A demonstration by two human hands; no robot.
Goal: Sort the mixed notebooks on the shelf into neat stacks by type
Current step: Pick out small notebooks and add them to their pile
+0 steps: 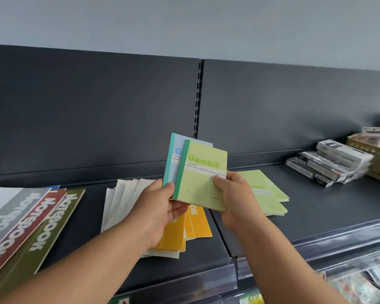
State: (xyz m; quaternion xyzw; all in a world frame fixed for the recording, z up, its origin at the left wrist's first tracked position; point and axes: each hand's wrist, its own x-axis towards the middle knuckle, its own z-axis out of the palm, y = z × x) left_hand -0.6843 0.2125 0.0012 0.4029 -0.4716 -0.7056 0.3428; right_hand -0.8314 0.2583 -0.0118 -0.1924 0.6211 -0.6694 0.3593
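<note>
Head camera, close, down toward shelf (329, 211)

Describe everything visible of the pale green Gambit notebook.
The pale green paper notebook has a darker green spine strip and "Gambit" in bright green. Closed and nearly upright above the dark shelf, it is pinched at its right edge by the right hand and overlaps a pale blue notebook in the left hand.

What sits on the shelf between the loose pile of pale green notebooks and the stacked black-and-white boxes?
Nothing: the head view shows bare dark grey shelf between the pale green notebook pile and the black-and-white boxes.
</note>
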